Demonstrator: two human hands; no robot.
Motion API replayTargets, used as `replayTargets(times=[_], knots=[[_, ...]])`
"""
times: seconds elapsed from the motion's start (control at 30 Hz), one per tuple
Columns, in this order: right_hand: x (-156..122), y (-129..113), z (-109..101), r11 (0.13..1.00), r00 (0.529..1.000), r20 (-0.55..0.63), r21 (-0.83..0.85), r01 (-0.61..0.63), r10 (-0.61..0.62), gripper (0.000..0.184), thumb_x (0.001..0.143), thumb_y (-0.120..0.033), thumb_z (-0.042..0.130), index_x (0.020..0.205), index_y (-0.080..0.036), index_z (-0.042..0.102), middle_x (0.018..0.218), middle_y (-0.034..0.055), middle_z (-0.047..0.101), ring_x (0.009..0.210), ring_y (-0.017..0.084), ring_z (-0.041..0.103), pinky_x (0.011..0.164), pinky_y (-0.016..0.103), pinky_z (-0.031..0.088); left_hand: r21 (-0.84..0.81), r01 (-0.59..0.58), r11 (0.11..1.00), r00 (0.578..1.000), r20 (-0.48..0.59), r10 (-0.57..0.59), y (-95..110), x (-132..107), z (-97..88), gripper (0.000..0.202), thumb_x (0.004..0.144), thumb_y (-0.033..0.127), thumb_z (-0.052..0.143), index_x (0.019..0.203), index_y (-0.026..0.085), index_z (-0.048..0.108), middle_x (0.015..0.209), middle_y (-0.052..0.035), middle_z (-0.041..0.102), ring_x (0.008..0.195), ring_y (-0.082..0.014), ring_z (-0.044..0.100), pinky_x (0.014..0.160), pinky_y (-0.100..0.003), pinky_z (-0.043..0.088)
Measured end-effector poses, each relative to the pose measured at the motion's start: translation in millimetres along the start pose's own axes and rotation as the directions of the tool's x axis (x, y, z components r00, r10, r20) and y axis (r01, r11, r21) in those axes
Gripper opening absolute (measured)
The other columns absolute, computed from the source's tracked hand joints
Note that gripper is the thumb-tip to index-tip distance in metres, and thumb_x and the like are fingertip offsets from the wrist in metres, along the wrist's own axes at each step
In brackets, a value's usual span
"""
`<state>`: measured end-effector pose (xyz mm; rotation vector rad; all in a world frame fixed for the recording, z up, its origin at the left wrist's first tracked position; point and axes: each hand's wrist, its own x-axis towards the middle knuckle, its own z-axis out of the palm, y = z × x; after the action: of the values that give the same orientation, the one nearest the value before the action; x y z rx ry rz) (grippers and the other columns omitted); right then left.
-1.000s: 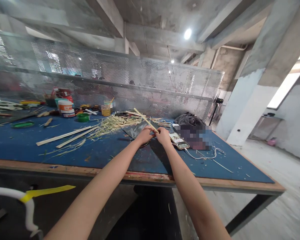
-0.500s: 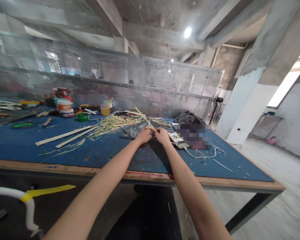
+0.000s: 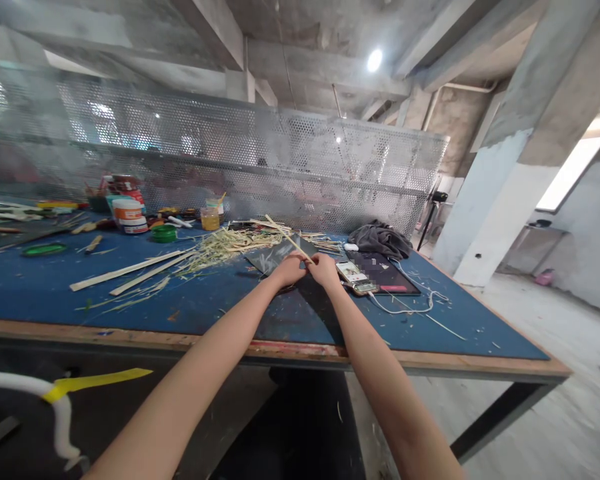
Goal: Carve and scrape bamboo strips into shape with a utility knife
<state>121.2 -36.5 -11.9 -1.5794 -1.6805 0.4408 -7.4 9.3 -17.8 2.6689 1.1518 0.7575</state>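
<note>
Both hands meet over a dark cutting mat (image 3: pixel 325 303) on the blue tabletop. A thin pale bamboo strip (image 3: pixel 291 238) slants away from the fingers toward the far left. My right hand (image 3: pixel 323 270) is closed on the strip's near end. Beside it, my left hand (image 3: pixel 290 268) is closed too, its fingertips at the same end of the strip. The fingers hide that end and anything else between them. Just beyond lies a heap of pale shavings (image 3: pixel 230 243). Two wider flat strips (image 3: pixel 125 270) rest to the left.
Right of the hands are a phone (image 3: pixel 354 277), a tablet (image 3: pixel 395 277), a white cable (image 3: pixel 405 311) and a dark grey cloth (image 3: pixel 380 239). Paint jars (image 3: pixel 130 217), a green lid (image 3: pixel 45 249) and a glass jar (image 3: pixel 210 218) stand farther left. A perforated metal screen (image 3: pixel 280 160) runs along the back.
The far end of the bamboo strip has shifted slightly left. Both hands stay in nearly the same place, still closed.
</note>
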Motion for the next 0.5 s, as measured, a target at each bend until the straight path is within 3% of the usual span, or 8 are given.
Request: replayTargets(times=[0.17,0.3,0.5], knots=[[1.6,0.9,2.1,0.984,0.999,-0.042,0.176,-0.013,0.021,0.033,0.090,-0.036,0.056,0.117,-0.017,0.055,0.118,0.0073,0.057,0.098,0.021,0.059,0.082,0.041,0.050,-0.123,0.020,0.992,0.998,-0.054,-0.026,4.2,0.8,1.6,0.024,0.088,0.033,0.057,0.104,0.014,0.060,0.110,-0.0077,0.060,0.103,-0.0215,0.057,0.090,-0.044,0.048],[17.9,1.4,0.9,0.943,0.997,-0.066,0.332,-0.020,0.045,0.034,0.089,-0.036,0.056,0.117,-0.016,0.055,0.118,0.0070,0.057,0.099,0.021,0.059,0.081,0.041,0.051,-0.278,-0.004,0.961,0.997,-0.069,-0.016,3.3,9.9,2.8,0.026,0.089,0.032,0.056,0.105,0.013,0.058,0.103,-0.0067,0.062,0.094,-0.0193,0.060,0.084,-0.041,0.051],[65.0,-4.5,-30.0,0.818,0.999,-0.020,0.574,-0.025,0.045,0.033,0.091,-0.038,0.054,0.115,-0.016,0.055,0.111,0.0066,0.059,0.091,0.018,0.060,0.076,0.038,0.052,-0.465,-0.039,0.884,0.998,-0.053,0.017,-0.6,34.1,-1.7,0.031,0.079,0.032,0.065,0.102,0.014,0.053,0.092,-0.0036,0.065,0.086,-0.0170,0.062,0.078,-0.031,0.050]])
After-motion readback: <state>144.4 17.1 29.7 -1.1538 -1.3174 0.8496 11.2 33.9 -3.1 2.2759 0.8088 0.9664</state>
